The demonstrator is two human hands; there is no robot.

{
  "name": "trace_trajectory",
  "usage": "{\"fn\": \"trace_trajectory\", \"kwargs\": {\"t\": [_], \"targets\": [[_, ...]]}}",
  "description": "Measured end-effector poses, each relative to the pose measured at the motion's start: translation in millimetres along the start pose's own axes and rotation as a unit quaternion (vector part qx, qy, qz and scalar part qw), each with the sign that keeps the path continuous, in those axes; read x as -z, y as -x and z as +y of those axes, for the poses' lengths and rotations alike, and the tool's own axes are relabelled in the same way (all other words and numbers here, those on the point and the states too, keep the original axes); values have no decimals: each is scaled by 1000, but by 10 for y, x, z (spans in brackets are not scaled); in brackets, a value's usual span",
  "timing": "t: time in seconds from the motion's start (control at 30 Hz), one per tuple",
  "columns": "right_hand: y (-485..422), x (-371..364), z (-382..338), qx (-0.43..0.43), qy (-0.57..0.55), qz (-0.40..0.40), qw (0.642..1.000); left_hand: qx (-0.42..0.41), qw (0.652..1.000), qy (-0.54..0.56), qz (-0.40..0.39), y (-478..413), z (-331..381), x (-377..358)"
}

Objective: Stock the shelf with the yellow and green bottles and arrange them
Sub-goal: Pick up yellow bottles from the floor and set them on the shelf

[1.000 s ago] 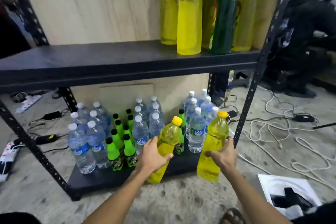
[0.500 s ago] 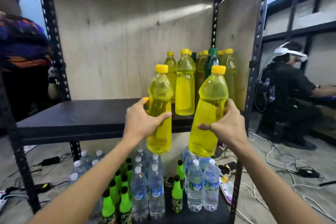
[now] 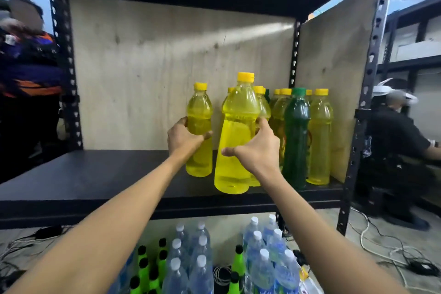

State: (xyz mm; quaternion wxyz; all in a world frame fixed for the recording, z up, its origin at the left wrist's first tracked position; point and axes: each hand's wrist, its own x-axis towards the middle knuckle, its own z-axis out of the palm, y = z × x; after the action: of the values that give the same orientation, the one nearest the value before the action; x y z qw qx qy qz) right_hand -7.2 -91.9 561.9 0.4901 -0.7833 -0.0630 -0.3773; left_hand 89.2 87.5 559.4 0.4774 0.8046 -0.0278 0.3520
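One small bottle (image 3: 199, 114): yellow, gripped by left hand (image 3: 183, 141), nine o'clock of big bottle (image 3: 238, 131).
Big bottle: yellow, gripped by right hand (image 3: 257, 150).

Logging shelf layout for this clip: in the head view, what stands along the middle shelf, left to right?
Black perforated left post → clear plastic bottle of yellow liquid in left hand → nearer yellow bottle in right hand → dark green bottle → rightmost yellow bottle → right post.

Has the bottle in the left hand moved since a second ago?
Yes, the bottle rose from beside the water bottles up to the middle shelf.
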Motion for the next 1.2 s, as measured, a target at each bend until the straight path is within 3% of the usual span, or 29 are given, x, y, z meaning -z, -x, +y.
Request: {"fn": "trace_trajectory", "kwargs": {"t": [0.47,0.6,0.73,0.97,1.1,1.2], "targets": [[-139,-530,155,-19,91,18,995,15,995,61,-72,-406,-313,-524],[-140,-569,149,-16,105,4,994,33,988,85,-126,-406,-416,-495],[-141,-527,114,-7,112,-29,993,104,978,128,-125,-152,-530,-367],[-409,-273,-176,-7,75,-41,996,53,955,271,-113,721,-324,-118],[-615,-192,-354,1,153,-79,985,4,993,97,-69,1003,-102,-199],[-679,-192,-423,-1,213,-106,971,9,999,36,-34,1147,11,-359]]}}
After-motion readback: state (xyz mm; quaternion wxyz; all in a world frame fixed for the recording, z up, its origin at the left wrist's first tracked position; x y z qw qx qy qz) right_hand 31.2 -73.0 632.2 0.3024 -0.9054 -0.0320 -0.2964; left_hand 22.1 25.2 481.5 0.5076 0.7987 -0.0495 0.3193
